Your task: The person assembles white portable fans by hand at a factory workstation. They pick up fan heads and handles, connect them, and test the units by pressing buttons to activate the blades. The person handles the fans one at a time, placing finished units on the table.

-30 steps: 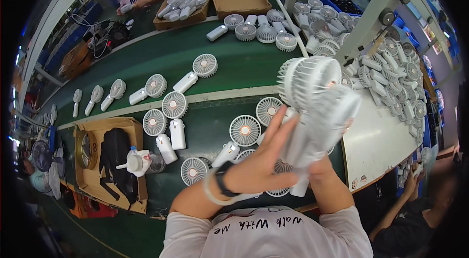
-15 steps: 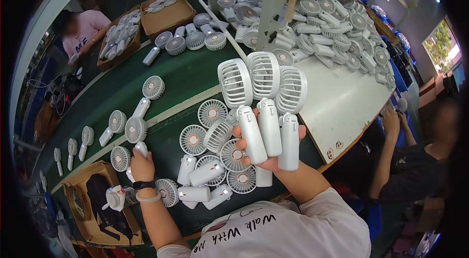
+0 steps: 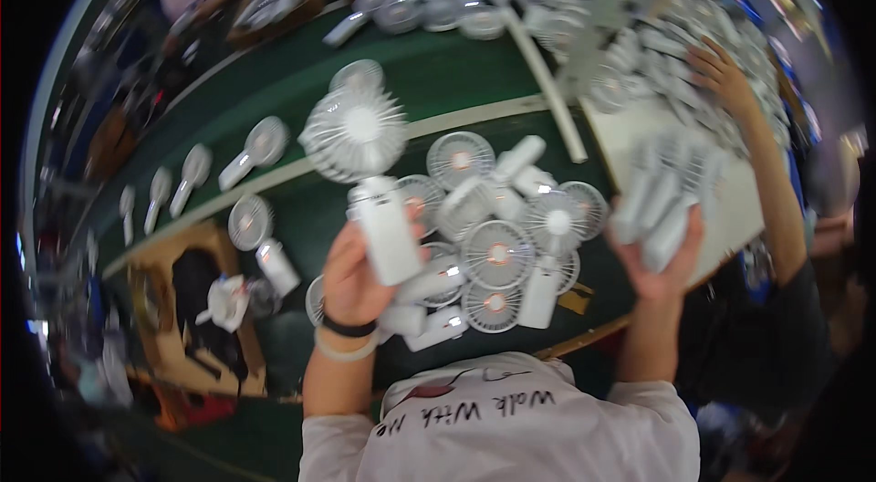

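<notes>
My left hand is closed round the handle of a white handheld fan, raised over the bench with its round slatted head upward. Another fan head shows just behind it; whether that one is held too I cannot tell. At the right, my right hand grips a bunch of white handheld fans, smeared by motion, near the white board's edge. Between the hands, several loose fans lie heaped on the green bench, heads and handles overlapping.
A green conveyor carries spaced fans at the left. A large fan pile covers the white board, where another person's hand reaches in. A cardboard box with a black bag stands left. A metal post rises behind.
My left hand has lifted a fan and moved right and upward. My right hand has carried its fans rightward toward the board. Another person's hand now reaches onto the pile; the view has shifted.
</notes>
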The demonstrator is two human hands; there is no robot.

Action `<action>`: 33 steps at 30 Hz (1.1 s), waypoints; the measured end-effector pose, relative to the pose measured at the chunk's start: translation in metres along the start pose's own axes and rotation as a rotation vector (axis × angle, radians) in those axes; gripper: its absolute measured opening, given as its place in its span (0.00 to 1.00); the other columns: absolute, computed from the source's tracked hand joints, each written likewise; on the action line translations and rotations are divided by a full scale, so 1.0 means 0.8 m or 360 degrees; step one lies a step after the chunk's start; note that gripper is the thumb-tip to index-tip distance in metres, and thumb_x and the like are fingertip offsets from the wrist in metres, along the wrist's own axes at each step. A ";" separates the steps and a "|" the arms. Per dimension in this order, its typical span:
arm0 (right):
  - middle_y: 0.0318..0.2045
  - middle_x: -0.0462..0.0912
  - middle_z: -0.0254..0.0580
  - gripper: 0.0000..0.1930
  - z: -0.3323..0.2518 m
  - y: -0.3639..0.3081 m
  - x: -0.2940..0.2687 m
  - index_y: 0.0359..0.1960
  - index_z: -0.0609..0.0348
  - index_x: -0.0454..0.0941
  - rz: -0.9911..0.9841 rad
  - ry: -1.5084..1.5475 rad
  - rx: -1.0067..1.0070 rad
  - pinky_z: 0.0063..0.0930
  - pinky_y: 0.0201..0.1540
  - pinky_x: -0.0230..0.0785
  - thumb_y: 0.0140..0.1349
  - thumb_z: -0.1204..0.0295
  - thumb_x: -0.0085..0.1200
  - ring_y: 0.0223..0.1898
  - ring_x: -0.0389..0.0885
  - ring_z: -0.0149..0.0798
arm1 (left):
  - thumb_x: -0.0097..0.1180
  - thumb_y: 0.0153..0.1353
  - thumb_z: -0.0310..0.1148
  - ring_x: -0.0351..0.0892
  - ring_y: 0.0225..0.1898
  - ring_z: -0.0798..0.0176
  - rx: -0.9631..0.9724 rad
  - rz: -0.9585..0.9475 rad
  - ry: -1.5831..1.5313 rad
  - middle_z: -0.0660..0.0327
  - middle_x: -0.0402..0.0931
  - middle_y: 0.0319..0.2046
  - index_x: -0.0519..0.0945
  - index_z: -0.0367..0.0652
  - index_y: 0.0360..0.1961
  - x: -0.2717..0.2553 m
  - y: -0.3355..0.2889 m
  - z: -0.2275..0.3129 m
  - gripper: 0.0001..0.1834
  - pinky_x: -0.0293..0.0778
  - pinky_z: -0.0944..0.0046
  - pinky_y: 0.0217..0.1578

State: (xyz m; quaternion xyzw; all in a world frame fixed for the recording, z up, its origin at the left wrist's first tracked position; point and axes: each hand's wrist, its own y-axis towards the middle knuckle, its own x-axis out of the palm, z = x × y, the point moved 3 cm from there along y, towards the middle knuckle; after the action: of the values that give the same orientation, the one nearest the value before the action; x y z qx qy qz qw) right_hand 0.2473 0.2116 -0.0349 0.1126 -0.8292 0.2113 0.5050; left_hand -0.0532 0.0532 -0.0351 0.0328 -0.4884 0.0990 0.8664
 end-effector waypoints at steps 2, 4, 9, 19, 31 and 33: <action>0.42 0.74 0.36 0.21 -0.047 0.031 -0.039 0.45 0.47 0.69 0.0485 -0.0326 -0.0110 0.55 0.45 0.65 0.56 0.50 0.51 0.46 0.72 0.42 | 0.52 0.58 0.34 0.70 0.52 0.50 0.0004 -0.0052 0.0049 0.44 0.64 0.54 0.58 0.33 0.59 0.009 -0.003 0.002 0.30 0.70 0.49 0.50; 0.40 0.73 0.35 0.17 -0.097 0.083 -0.094 0.41 0.44 0.69 0.0850 -0.0415 -0.0387 0.54 0.44 0.64 0.55 0.53 0.55 0.43 0.70 0.42 | 0.53 0.57 0.32 0.70 0.53 0.51 -0.0008 -0.0103 -0.0011 0.44 0.63 0.55 0.58 0.33 0.58 0.010 -0.005 0.002 0.30 0.69 0.49 0.52; 0.47 0.70 0.39 0.20 -0.184 0.172 -0.135 0.48 0.49 0.68 0.1000 -0.0447 -0.0678 0.47 0.51 0.64 0.56 0.59 0.56 0.52 0.66 0.45 | 0.53 0.58 0.30 0.69 0.53 0.50 0.0092 -0.0083 0.0117 0.43 0.61 0.56 0.58 0.35 0.59 0.012 -0.019 0.013 0.29 0.70 0.46 0.51; 0.44 0.76 0.42 0.20 -0.015 0.126 -0.003 0.53 0.61 0.67 0.0002 -0.1684 -0.0242 0.23 0.45 0.67 0.57 0.75 0.51 0.44 0.76 0.32 | 0.68 0.45 0.33 0.71 0.51 0.58 0.0241 0.0098 0.0359 0.51 0.65 0.52 0.57 0.38 0.60 -0.002 -0.026 0.017 0.43 0.74 0.55 0.47; 0.37 0.77 0.46 0.15 0.182 0.022 0.179 0.44 0.60 0.73 -0.1764 -0.2703 -0.0460 0.30 0.37 0.70 0.53 0.75 0.55 0.34 0.78 0.41 | 0.68 0.44 0.31 0.70 0.46 0.63 0.0302 0.0110 0.0342 0.59 0.65 0.44 0.53 0.40 0.63 -0.022 -0.031 0.031 0.47 0.74 0.59 0.44; 0.38 0.77 0.49 0.22 0.214 0.004 0.195 0.48 0.61 0.69 -0.1860 -0.2576 0.0022 0.34 0.36 0.71 0.51 0.69 0.58 0.34 0.78 0.45 | 0.66 0.46 0.29 0.70 0.47 0.63 0.0386 0.0105 0.0467 0.59 0.65 0.45 0.53 0.39 0.62 -0.030 -0.031 0.036 0.45 0.73 0.59 0.44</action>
State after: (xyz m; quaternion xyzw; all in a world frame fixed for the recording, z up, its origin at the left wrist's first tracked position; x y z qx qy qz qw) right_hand 0.0384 0.1392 0.0342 0.6160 -0.7368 -0.2058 -0.1880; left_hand -0.0847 0.0211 -0.0398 0.1061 -0.3422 0.1891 0.9143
